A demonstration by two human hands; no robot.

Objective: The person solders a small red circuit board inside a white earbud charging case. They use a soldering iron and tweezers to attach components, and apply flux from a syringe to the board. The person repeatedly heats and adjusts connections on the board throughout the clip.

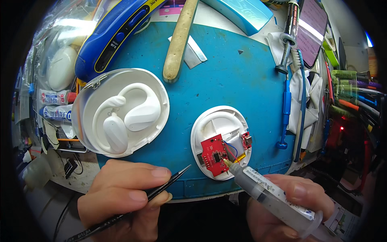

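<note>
My left hand (123, 197) is closed around black pointed tweezers (166, 186), their tips up and to the right, apart from the board. In my right hand (302, 197) is a translucent syringe (264, 191) with a white label. Its yellowish tip meets or hovers over the lower right edge of a red circuit board (210, 155); I cannot tell which. The board lies in a white oval shell (205, 121) with thin wires, a silver-grey part and a small red board with a port (246, 140). To the left, a white case half (163, 94) holds two white ear-hook earbuds (143, 115).
Everything lies on a blue mat (242, 76). Behind stand a blue electric tool (117, 36), a wooden-handled tool (179, 44) and a metal blade (195, 52). A blue screwdriver (286, 105), a brush (300, 101) and a phone (310, 32) line the right; small tubes (54, 97) lie left.
</note>
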